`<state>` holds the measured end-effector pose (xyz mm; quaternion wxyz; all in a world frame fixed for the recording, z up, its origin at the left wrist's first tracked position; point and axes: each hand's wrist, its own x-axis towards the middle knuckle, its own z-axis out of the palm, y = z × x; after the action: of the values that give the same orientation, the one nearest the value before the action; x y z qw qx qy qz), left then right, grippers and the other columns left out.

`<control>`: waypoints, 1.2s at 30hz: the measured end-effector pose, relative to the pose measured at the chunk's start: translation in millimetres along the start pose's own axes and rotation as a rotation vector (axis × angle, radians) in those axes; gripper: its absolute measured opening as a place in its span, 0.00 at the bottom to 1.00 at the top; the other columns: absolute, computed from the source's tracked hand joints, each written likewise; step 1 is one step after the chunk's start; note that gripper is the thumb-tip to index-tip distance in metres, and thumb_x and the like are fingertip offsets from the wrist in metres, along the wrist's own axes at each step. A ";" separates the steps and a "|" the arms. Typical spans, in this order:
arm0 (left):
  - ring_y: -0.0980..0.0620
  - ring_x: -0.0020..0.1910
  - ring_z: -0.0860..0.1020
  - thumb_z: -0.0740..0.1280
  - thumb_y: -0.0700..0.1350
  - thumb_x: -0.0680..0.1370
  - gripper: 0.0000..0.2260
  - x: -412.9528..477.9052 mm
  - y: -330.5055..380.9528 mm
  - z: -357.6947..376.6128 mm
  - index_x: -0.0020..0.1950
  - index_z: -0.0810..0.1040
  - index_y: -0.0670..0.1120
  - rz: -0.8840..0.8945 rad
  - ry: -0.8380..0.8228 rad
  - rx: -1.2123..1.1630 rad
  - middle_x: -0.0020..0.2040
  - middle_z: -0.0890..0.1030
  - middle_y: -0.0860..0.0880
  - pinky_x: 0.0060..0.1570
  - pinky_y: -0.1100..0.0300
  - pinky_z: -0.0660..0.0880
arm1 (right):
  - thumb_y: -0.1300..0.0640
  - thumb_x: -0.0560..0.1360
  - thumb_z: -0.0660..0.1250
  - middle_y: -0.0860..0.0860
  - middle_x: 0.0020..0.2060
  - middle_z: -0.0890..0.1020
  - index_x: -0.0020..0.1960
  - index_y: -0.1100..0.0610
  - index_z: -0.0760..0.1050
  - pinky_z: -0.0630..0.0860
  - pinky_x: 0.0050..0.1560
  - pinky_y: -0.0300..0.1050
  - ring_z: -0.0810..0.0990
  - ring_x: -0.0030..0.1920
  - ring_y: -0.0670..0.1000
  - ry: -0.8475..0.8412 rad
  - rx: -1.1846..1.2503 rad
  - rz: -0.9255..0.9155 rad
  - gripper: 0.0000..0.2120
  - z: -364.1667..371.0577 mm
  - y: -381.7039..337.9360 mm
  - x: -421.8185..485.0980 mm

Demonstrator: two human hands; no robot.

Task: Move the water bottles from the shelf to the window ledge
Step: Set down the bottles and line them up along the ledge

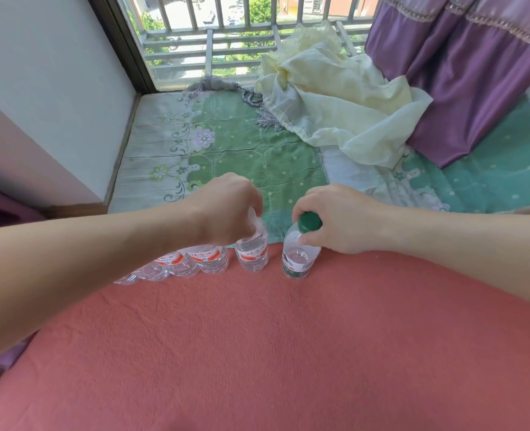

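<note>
Left hand (226, 206): fingers curled down round neck of red-label bottle (253, 255), cap hidden. Right hand (341, 219): clasping green cap of green-label bottle (298, 259). Both bottles clear ribbed plastic, upright at far edge of coral cloth (273, 353), fuzzy texture. More red-label bottles (195, 261) in row along same edge, under left forearm. Forearms outstretched, wrists bent down.

Each hand grips a bottle top — left hand (226, 206) red-labelled bottle (252, 253), right hand (341, 219) green-capped bottle (298, 256).
</note>
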<state>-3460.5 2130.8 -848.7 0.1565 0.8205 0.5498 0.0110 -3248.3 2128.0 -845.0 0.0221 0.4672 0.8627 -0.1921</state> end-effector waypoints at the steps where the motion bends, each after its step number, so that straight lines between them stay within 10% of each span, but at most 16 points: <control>1: 0.50 0.48 0.76 0.71 0.42 0.72 0.10 -1.0 -0.9 0.3 0.51 0.85 0.49 0.011 0.001 0.008 0.48 0.81 0.50 0.53 0.53 0.76 | 0.48 0.73 0.71 0.47 0.50 0.79 0.58 0.51 0.79 0.75 0.54 0.48 0.76 0.50 0.50 -0.001 0.001 0.000 0.15 -0.2 0.1 -0.2; 36: 0.42 0.42 0.80 0.65 0.47 0.68 0.11 -6.3 -25.3 5.7 0.41 0.83 0.42 -0.010 0.012 -0.012 0.39 0.82 0.43 0.41 0.47 0.79 | 0.59 0.71 0.69 0.49 0.49 0.79 0.55 0.49 0.81 0.71 0.51 0.43 0.77 0.49 0.50 0.027 -0.001 -0.082 0.14 2.0 -13.6 26.5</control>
<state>-3484.6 2132.5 -859.9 0.1582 0.8167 0.5547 0.0186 -3274.6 2141.8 -848.4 0.0026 0.4340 0.8815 -0.1861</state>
